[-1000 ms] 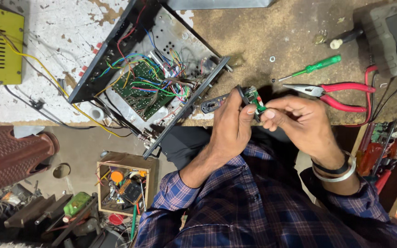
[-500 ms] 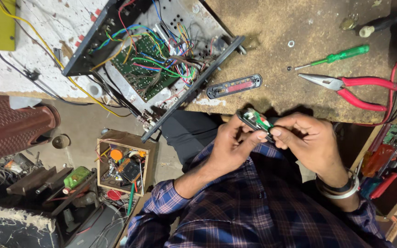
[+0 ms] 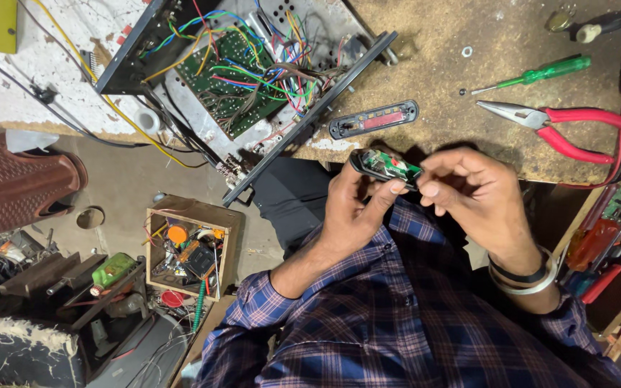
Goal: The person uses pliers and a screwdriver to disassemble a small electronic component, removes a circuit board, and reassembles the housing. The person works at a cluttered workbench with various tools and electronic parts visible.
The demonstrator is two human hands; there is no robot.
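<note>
My left hand (image 3: 350,208) raised, fingers curled in closed grip; right hand (image 3: 468,190) opposite, fingertips pinched; wrists bent inward, forearms converging.

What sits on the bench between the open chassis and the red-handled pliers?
In the head view, a slim black cover plate with a red window lies between the open chassis and the red-handled pliers; a green screwdriver lies farther back.

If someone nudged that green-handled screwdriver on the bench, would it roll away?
Probably a little: the green-handled screwdriver looks round and slim, lying flat on the workbench. It seems stiff and light. The rough, gritty surface would likely stop it soon.
</note>
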